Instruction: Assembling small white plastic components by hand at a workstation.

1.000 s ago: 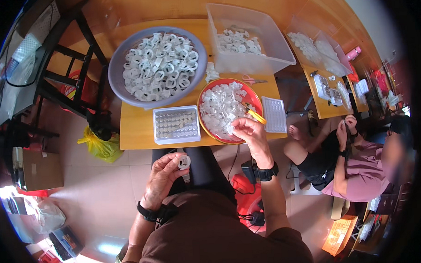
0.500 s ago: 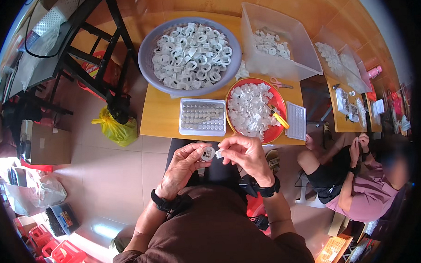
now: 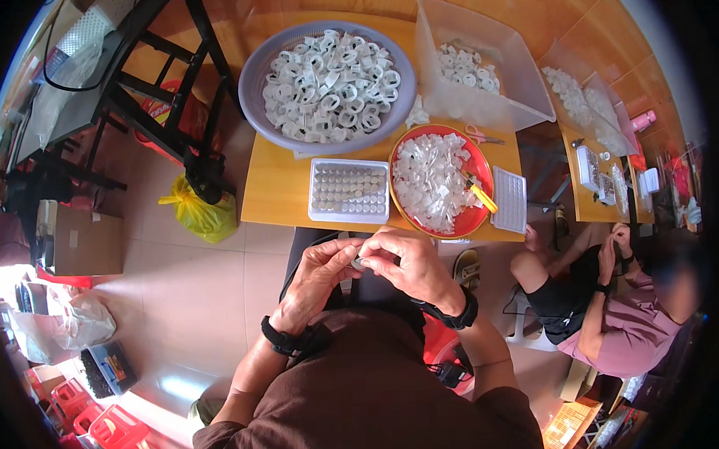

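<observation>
Over my lap, my left hand (image 3: 320, 275) pinches a small round white plastic part (image 3: 358, 263), mostly covered by fingers. My right hand (image 3: 408, 264) meets it there, thumb and fingertips closed against the same part; the small white piece it held is now hidden. Just beyond my hands, a white tray (image 3: 315, 218) holds rows of small round silvery pieces. To its right is a red bowl (image 3: 478, 163) heaped with small clear-white plastic pieces, with a yellow-handled tool (image 3: 483, 196) lying on them.
A grey-purple basket (image 3: 248, 110) full of white ring-shaped parts stands at the back of the wooden table (image 3: 267, 188). Beside it are a clear bin (image 3: 521, 100), pink scissors (image 3: 483, 135) and a pale tray (image 3: 510, 199). A co-worker (image 3: 616, 326) sits at the right; a yellow bag (image 3: 205, 214) lies on the floor.
My right hand has moved left against my left hand, bringing its small white piece to the round part. The round part has turned and is now mostly covered.
</observation>
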`<state>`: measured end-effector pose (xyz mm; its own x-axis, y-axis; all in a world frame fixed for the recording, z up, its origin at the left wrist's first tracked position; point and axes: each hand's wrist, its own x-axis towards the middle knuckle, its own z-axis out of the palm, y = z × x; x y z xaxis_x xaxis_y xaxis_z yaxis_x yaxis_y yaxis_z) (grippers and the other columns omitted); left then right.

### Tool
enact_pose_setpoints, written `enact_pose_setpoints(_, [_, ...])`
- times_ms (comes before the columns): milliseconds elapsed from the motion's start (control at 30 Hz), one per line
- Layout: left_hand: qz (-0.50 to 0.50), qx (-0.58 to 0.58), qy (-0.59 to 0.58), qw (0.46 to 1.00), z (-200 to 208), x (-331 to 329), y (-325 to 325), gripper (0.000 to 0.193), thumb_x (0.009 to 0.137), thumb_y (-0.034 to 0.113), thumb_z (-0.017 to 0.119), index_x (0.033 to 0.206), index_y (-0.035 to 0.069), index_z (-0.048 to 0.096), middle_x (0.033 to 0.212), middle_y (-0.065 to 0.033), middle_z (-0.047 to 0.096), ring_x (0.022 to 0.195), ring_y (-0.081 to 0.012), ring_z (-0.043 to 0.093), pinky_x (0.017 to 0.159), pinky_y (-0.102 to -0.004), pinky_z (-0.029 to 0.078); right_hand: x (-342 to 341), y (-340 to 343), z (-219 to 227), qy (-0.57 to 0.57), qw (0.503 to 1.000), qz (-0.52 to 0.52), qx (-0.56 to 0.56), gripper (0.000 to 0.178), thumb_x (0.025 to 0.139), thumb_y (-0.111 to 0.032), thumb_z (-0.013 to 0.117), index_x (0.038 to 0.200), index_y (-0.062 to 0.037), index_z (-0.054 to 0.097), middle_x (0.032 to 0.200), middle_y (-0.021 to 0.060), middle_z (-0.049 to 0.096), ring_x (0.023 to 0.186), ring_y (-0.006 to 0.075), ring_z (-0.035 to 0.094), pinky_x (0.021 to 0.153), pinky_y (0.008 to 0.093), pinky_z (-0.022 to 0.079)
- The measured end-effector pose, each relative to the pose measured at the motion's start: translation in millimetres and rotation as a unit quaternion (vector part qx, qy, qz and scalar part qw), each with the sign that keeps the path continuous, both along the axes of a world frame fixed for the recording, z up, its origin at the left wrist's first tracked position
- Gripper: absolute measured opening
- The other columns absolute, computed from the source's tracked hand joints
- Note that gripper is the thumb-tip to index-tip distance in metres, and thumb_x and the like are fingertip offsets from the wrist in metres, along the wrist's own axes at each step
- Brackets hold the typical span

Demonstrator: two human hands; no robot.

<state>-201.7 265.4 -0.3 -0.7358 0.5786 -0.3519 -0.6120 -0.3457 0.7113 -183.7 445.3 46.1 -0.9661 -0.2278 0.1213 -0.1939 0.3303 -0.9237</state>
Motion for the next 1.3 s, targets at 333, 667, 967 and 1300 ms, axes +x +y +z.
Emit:
enact_pose_setpoints(333, [-0.002,0.011,-0.004,1.0,-1,1,0,0.028,0.095,0.018,0.05,0.114,-0.002,0.059,0.105,-0.0089,0.063,0.093,-0.0143,0.061,0.082,-0.0278,0.051,-2,-5,-7,0.07,0.997,-0.002,0.017,0.013,0.075,0.006,0.066,0.086,-0.0016,0.063,0.076,0.0067,0.057,0.067,0.0188,0.058,0.059,0.0288,0.046])
enact_pose_setpoints(667, [0.01,0.015,0.006,1.0,3,-2,4,0.027,0.095,0.017,0.051,0.113,-0.002,0.059,0.106,-0.0094,0.063,0.096,-0.0155,0.06,0.085,-0.0303,0.051,10,-15,-14,0.174,0.978,-0.094,0.071,0.015,0.076,0.007,0.064,0.085,-0.0026,0.057,0.077,0.0077,0.058,0.064,0.0234,0.059,0.056,0.0314,0.046])
enact_pose_setpoints(967, [0.005,-0.001,0.046,0.999,17,-4,10,0.02,0.093,0.012,0.054,0.108,0.0,0.061,0.103,-0.0085,0.063,0.095,-0.0168,0.06,0.086,-0.0331,0.051,12,-18,-22,0.138,0.976,-0.167,0.018,0.021,0.074,0.009,0.066,0.087,-0.0035,0.055,0.079,0.0025,0.052,0.057,0.0069,0.05,0.049,0.0215,0.04])
enact_pose_setpoints(1300, [0.041,-0.003,0.034,0.999,14,-2,12,0.014,0.091,0.008,0.056,0.102,0.001,0.061,0.1,-0.0071,0.062,0.092,-0.0154,0.061,0.087,-0.0333,0.052,23,-23,-36,-0.116,0.941,-0.212,-0.235,0.015,0.081,0.002,0.065,0.092,-0.001,0.056,0.086,0.0007,0.058,0.073,0.0039,0.054,0.059,0.0174,0.045])
